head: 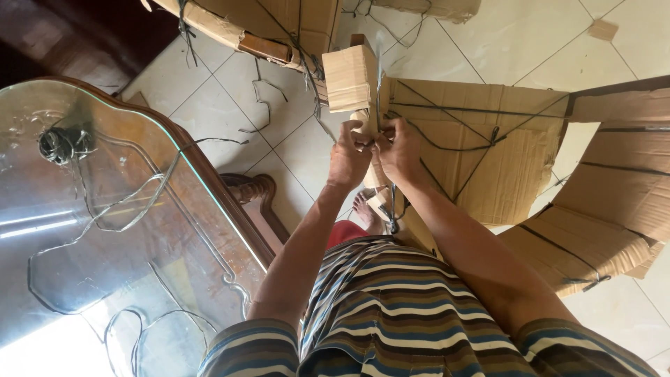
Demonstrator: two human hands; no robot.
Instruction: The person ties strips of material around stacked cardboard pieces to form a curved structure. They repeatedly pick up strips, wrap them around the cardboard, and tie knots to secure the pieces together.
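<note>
- Both hands meet in front of the striped shirt (398, 314), raised to one spot on the cardboard-wrapped leg (352, 87).
- Left hand (347, 159): fingers pinched on a dark cord (377, 84) where it crosses the leg's lower wrapped section; whether they also grip the cardboard cannot be told.
- Right hand (399, 149): fingers curled and pinched on the same cord, touching the left hand's fingertips; the two thumbs face each other.
- Leg: a wrapped wooden piece whose long axis runs away from the person, from between the hands up to a blocky wrapped end just beyond the knuckles. Its near end passes down behind the hands toward a bare foot (364, 209).
- Cord relative to the leg: one strand runs along the leg's right face, past the blocky end and down between the hands. A loose tail hangs below the hands, beside the foot.
- Nearness: the hands are equally close to the leg; the left lies on its left side, the right on its right.
- Right of the leg: a flat cardboard panel (488, 150) bound with crossed cords, touching or just behind the leg.
- Left of the leg: a glass-topped table (84, 230) with loose cord on it, well apart.
- Beyond the leg: another wrapped piece (244, 24) on the tiled floor (523, 42).
</note>
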